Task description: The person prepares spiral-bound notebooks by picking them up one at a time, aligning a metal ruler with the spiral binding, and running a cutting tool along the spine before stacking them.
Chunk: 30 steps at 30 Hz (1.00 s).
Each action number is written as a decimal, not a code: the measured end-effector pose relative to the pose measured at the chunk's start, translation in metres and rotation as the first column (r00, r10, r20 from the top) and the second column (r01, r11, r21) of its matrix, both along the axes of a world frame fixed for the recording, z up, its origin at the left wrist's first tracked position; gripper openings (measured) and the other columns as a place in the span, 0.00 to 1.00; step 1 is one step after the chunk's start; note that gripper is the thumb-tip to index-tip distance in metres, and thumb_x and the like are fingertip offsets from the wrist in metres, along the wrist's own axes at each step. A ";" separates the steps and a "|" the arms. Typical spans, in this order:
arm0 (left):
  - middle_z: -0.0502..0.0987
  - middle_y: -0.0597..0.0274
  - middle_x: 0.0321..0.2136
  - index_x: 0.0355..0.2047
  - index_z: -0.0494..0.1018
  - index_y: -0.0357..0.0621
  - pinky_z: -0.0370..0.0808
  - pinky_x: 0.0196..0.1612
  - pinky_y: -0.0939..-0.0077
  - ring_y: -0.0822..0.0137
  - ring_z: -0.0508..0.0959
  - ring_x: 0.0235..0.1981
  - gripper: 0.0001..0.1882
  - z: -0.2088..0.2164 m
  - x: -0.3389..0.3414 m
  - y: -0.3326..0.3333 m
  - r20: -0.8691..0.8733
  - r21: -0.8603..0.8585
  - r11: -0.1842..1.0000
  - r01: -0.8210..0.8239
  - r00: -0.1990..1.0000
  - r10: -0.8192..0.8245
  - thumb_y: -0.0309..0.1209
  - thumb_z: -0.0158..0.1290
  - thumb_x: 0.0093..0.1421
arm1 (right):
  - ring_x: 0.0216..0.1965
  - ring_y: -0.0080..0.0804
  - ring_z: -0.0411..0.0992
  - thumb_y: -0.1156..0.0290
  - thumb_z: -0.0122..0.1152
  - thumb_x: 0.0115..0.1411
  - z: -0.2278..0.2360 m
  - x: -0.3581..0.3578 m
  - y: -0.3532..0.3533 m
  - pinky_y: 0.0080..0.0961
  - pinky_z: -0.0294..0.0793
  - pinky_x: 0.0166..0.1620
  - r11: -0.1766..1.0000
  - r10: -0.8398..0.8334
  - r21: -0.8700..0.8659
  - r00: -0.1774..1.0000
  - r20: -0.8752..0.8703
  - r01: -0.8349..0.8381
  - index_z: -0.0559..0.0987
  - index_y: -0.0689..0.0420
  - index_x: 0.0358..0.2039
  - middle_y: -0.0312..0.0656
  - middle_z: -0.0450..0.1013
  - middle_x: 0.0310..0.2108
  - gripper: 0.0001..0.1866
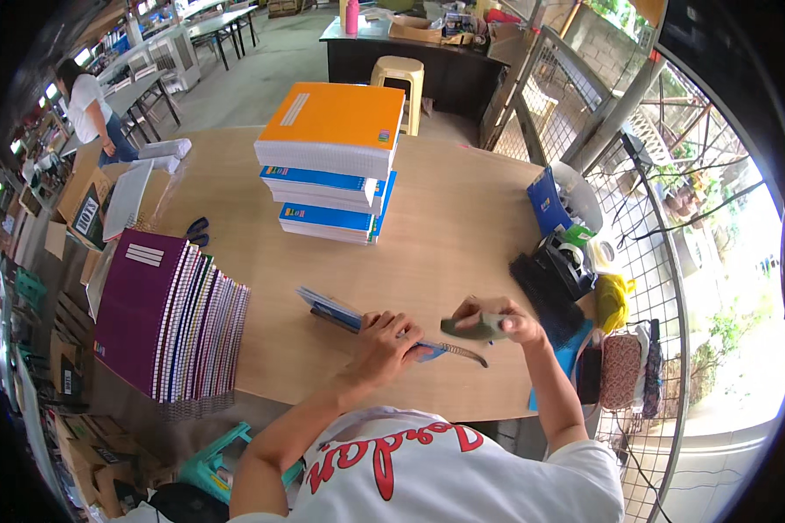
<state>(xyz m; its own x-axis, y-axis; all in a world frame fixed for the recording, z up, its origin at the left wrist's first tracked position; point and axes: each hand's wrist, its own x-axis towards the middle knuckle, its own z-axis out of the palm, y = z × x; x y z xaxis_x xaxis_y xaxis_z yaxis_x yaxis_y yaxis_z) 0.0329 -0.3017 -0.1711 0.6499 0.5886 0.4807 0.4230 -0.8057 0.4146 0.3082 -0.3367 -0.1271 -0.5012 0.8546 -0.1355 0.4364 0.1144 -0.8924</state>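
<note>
My left hand (382, 345) is closed around a blue-covered notebook (330, 312), which stands on edge on the table. From the notebook's right end, a dark spiral binding coil (466, 353) sticks out past the cover and curves down. Close above that coil, my right hand (508, 321) is closed on a grey-green object (464, 330); its kind is unclear. Left of my hands rises a tall stack of spiral notebooks (139, 305) with a purple cover on top. Farther off stand piled unbound page blocks with orange (336, 113) and blue covers (323, 220).
Dark-handled scissors (198, 231) lie behind the purple stack. Along the right edge are a tape dispenser (571, 261), a black brush-like strip (541, 292), yellow cord (613, 301) and a patterned pouch (621, 370). A person (85, 109) stands far left; a stool (399, 83) is behind the table.
</note>
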 end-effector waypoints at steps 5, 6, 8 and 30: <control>0.74 0.73 0.33 0.34 0.77 0.55 0.63 0.44 0.61 0.65 0.74 0.39 0.13 -0.007 -0.007 -0.001 0.016 0.028 0.998 0.062 0.998 -0.063 0.44 0.65 0.52 | 0.50 0.41 0.70 0.48 0.62 0.56 -0.018 0.016 0.010 0.34 0.67 0.54 0.984 0.002 -0.178 0.996 -0.093 -0.019 0.83 0.55 0.51 0.50 0.74 0.49 0.29; 0.74 0.73 0.33 0.34 0.77 0.55 0.63 0.44 0.61 0.65 0.74 0.39 0.13 -0.008 -0.007 -0.001 0.020 0.023 0.998 0.056 0.998 -0.057 0.44 0.65 0.52 | 0.51 0.40 0.71 0.47 0.61 0.56 -0.017 0.013 0.008 0.34 0.68 0.54 0.967 0.044 -0.185 0.824 -0.565 -0.178 0.83 0.56 0.50 0.49 0.75 0.48 0.29; 0.73 0.74 0.34 0.35 0.75 0.60 0.61 0.43 0.60 0.65 0.73 0.38 0.16 -0.006 -0.006 -0.002 0.045 0.039 0.997 0.061 0.997 -0.063 0.42 0.68 0.48 | 0.51 0.41 0.71 0.45 0.62 0.54 -0.011 0.003 0.010 0.35 0.67 0.54 0.968 0.048 -0.217 0.940 -0.337 -0.128 0.83 0.57 0.50 0.50 0.75 0.47 0.32; 0.74 0.71 0.35 0.35 0.76 0.54 0.65 0.45 0.62 0.66 0.75 0.41 0.16 0.002 -0.010 -0.007 0.004 0.011 0.997 0.072 0.997 -0.072 0.42 0.67 0.49 | 0.52 0.45 0.70 0.42 0.68 0.45 -0.031 -0.003 0.002 0.39 0.66 0.56 0.991 -0.103 -0.079 0.994 0.046 0.106 0.84 0.54 0.49 0.51 0.70 0.52 0.36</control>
<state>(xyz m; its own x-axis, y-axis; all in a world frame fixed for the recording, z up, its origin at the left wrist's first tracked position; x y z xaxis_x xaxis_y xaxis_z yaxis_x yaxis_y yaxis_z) 0.0233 -0.3083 -0.1692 0.6883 0.5350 0.4898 0.3621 -0.8385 0.4071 0.3055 -0.3352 -0.1585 -0.4022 0.8874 -0.2253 0.4794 -0.0056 -0.8776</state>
